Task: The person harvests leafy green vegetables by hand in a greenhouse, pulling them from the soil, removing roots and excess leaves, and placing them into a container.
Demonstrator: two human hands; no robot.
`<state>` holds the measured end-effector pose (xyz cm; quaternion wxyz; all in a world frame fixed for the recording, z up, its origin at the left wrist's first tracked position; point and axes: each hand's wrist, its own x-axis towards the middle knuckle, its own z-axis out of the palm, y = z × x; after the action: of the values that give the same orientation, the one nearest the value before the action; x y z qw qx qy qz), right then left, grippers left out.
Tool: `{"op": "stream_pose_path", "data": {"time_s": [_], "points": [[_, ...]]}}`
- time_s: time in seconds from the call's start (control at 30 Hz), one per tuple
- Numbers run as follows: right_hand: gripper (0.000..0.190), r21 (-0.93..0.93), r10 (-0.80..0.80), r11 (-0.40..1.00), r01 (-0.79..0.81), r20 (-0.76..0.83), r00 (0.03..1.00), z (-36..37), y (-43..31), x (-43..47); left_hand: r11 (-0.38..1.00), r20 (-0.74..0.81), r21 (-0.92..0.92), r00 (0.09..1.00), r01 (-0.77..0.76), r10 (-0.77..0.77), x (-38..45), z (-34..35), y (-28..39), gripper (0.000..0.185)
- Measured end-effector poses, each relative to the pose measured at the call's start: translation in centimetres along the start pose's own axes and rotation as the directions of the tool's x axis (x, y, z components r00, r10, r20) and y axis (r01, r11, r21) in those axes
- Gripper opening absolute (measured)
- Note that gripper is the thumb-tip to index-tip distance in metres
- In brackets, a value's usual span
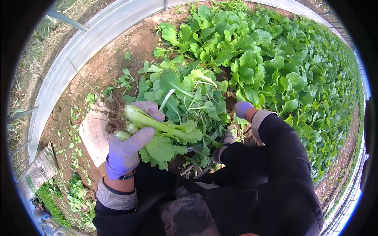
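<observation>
My left hand (127,153), in a purple glove, grips a bunch of leafy greens (159,125) by the pale stalks. Dark soil clings to the bunch's roots (114,113), which point left, while the leaves spread right. My right hand (243,109), also gloved, is down at the edge of the growing leafy greens (280,70). Its fingers are mostly turned away, so whether they hold a stem is hidden. Between my hands lies a heap of loose green leaves (177,91), some wilted, with pale stalks among them.
A soil-stained pale sheet (94,138) lies on bare soil (115,47) behind my left hand. My shoe (230,135) stands beside the heap. Greenhouse plastic (73,59) curves along the left. A printed bag (41,171) and another person (42,214) appear at lower left.
</observation>
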<state>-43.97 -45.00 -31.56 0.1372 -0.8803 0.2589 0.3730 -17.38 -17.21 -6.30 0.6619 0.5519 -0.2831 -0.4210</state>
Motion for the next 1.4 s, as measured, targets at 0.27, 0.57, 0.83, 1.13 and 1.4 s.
{"op": "stream_pose_path", "data": {"time_s": [0.27,0.57,0.83,1.13,1.4], "points": [[0.021,-0.308,-0.097,0.951,-0.01,-0.329,0.939,6.6,3.0,12.2,0.957,0.064,0.056,0.956,0.284,-0.287,2.4,1.6,-0.2,0.038],[0.033,-0.997,0.299,-0.04,-0.061,-0.071,0.952,10.0,6.0,17.6,0.885,0.002,0.077,0.888,0.459,-0.46,4.5,1.9,-0.1,0.039],[0.022,-0.601,0.311,0.693,-0.398,-0.248,0.917,8.8,8.0,19.0,0.883,-0.012,0.088,0.887,0.462,-0.462,4.2,1.1,-0.2,0.041],[0.023,-0.826,0.36,0.539,-0.165,0.049,0.932,9.9,6.4,18.4,0.894,0.047,0.193,0.907,0.404,-0.419,3.5,1.0,0.4,0.041],[0.025,-0.662,0.136,0.745,-0.078,0.036,0.99,5.5,0.5,8.0,0.954,0.122,0.17,0.955,0.248,-0.27,1.1,1.0,0.4,0.046]]}}
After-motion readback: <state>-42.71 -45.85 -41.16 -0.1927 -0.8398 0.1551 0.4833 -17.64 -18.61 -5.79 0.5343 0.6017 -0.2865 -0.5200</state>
